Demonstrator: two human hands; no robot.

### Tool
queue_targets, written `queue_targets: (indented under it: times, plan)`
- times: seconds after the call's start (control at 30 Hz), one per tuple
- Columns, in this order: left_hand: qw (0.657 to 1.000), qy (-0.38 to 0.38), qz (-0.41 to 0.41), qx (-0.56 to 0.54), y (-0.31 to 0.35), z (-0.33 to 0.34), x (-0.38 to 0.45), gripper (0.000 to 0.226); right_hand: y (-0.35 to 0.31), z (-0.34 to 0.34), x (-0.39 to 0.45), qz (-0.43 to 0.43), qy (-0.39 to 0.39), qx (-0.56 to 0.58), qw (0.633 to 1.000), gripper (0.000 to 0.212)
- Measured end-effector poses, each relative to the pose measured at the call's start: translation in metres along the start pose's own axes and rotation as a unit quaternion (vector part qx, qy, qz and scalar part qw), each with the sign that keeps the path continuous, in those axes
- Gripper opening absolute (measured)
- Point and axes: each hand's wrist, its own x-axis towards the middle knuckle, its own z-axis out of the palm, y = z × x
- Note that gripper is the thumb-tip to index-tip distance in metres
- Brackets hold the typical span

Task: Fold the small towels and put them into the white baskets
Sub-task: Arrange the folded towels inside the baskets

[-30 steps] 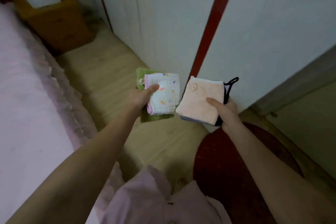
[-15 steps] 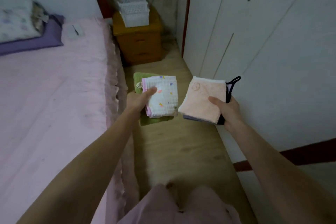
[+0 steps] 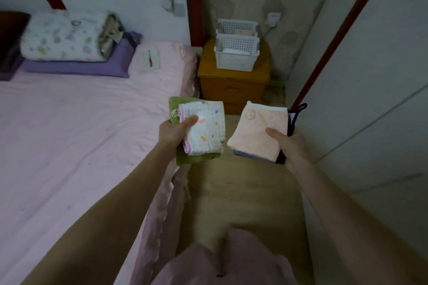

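Low in the middle of the frame, your left hand (image 3: pixel 172 132) holds a folded pile: a white dotted towel (image 3: pixel 205 129) on top of a green towel (image 3: pixel 183 109), with your thumb pressed on top and fingers curled under. Just to the right, your right hand (image 3: pixel 287 143) holds a pink towel (image 3: pixel 257 132) the same way, over a darker towel (image 3: pixel 283 157) with a black loop. Both piles are up in the air over the floor (image 3: pixel 243 187), beside the bed (image 3: pixel 69 134). Farther up, at the top middle, two white baskets (image 3: pixel 236 53) sit stacked on a yellow nightstand (image 3: pixel 231 78), well apart from your hands. The bottom towels could slip out or the folds could open if your hold gets loose. With both hands full, putting one pile in may be tricky.
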Motion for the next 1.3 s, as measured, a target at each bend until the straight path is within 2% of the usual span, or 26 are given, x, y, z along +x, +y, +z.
queue_targets:
  times: [0.13,0.3,0.4,0.7,0.9,1.0,1.13,1.3]
  plan:
    - [0.999,0.04,-0.012,-0.026,0.042,0.005,0.085,0.029,-0.047,0.068,0.084,0.013,-0.038,-0.041,0.998,0.043]
    - [0.997,0.062,-0.021,-0.036,0.078,0.011,0.196,0.029,-0.075,0.144,0.178,-0.006,-0.061,-0.083,0.995,0.058]
    - [0.997,0.068,-0.042,-0.019,0.101,0.018,0.269,0.036,-0.093,0.193,0.237,0.007,-0.061,-0.083,0.995,0.056]
    - [0.989,0.115,-0.085,-0.035,0.151,0.035,0.418,0.026,-0.129,0.293,0.382,0.043,-0.087,-0.112,0.989,0.045]
    - [0.968,0.2,-0.131,-0.08,0.142,0.05,0.504,0.026,-0.136,0.355,0.493,0.06,-0.149,-0.186,0.969,0.039]
    - [0.956,0.226,-0.156,-0.105,0.131,0.055,0.542,0.025,-0.137,0.385,0.542,0.062,-0.18,-0.217,0.958,0.045]
    - [0.95,0.232,-0.169,-0.121,0.114,0.052,0.588,0.025,-0.131,0.418,0.592,0.079,-0.221,-0.242,0.942,0.049]
    - [0.959,0.222,-0.147,-0.094,0.093,0.036,0.639,0.031,-0.105,0.452,0.629,0.115,-0.271,-0.251,0.922,0.055]
